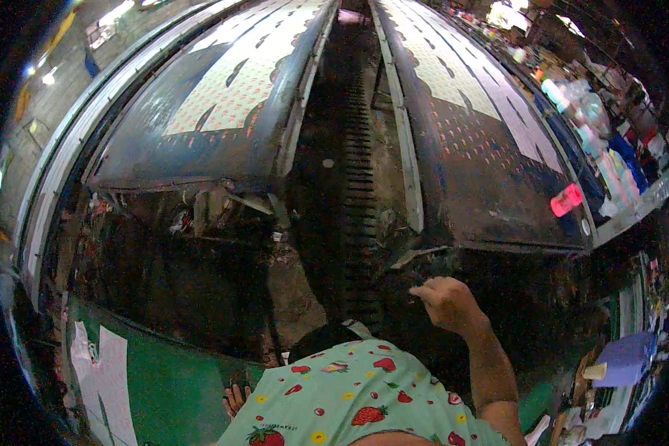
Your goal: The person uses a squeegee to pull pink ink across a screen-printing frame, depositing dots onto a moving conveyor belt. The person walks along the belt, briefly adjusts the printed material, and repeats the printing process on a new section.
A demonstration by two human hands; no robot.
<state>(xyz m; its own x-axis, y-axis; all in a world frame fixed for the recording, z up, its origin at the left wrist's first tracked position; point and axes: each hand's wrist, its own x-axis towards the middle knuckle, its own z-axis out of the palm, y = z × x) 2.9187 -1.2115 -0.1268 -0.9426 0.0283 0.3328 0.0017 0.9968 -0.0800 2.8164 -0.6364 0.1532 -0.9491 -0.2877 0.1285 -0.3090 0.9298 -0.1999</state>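
Note:
My right hand (450, 303) is raised in front of the near end of the right-hand long table (498, 215). Its fingers are curled together, with the thumb and forefinger pinched. Whether anything small is between them I cannot make out. Low beside my body, my left hand (236, 400) shows only in part. Its fingers are stretched out next to the green surface (193, 386), and nothing is seen in them. Pale printed sheets (230, 85) lie on the left-hand long table (171, 160), and similar sheets (461, 74) lie on the right-hand one.
A narrow dark aisle (327, 193) runs between the two tables. A bright pink container (566, 201) is at the right table's near corner. Bottles and bags crowd a side shelf (609, 163). Paper strips (113, 379) lie at lower left; a purple-blue box (623, 360) is at lower right.

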